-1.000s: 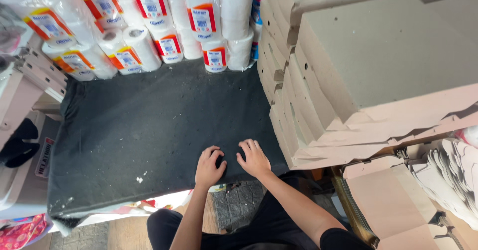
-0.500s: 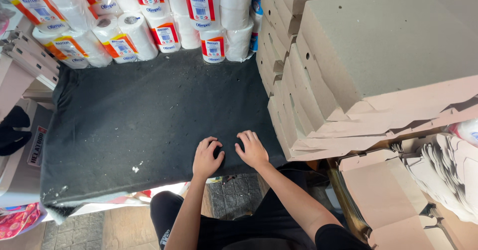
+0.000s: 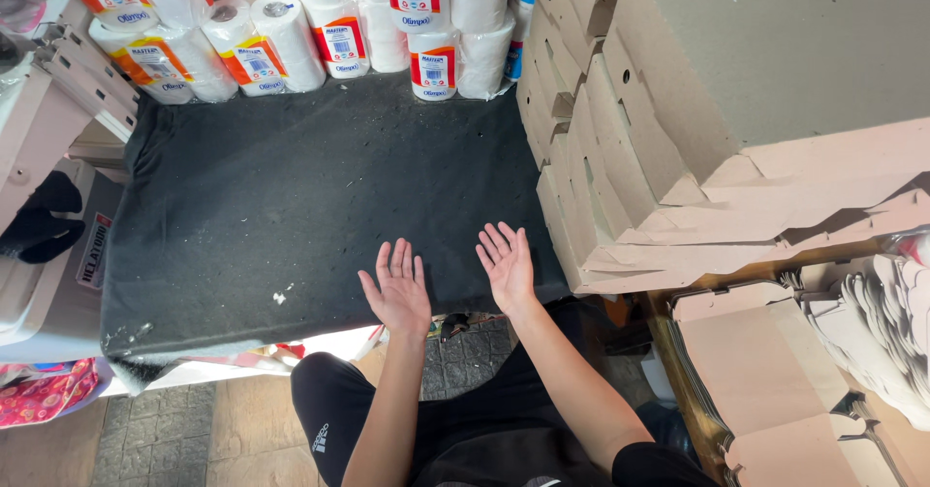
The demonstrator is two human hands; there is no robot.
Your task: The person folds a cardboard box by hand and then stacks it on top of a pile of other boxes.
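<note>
- A view from a head-worn camera, looking down at a person's two bare hands above a work surface draped in a dark grey cloth [image 3: 291,196].
- The left hand [image 3: 397,291] is turned palm up, fingers spread and straight, holding nothing. It sits over the near edge of the cloth.
- The right hand [image 3: 507,264] is also palm up and flat, fingers together and straight, holding nothing. It lies just beside the left hand, apart from it, also at the cloth's near edge.
- Both hands point away from the person, fingertips towards the far side of the cloth; the long axis of each runs from wrist to fingertips, near to far.
- The cloth's long axis runs left to right across the view. It carries pale specks and crumbs, thickest near its front left corner.
- Along the cloth's far edge stand white paper rolls [image 3: 281,36] in clear wrap with orange and red labels.
- To the right, touching the cloth's right edge, rises a tall stack of flat grey cardboard boxes [image 3: 697,109], leaning slightly.
- Lower right, a holder contains more flattened pinkish-brown cardboard blanks [image 3: 765,371].
- The person's legs in black trousers [image 3: 465,429] show at the bottom.
</note>
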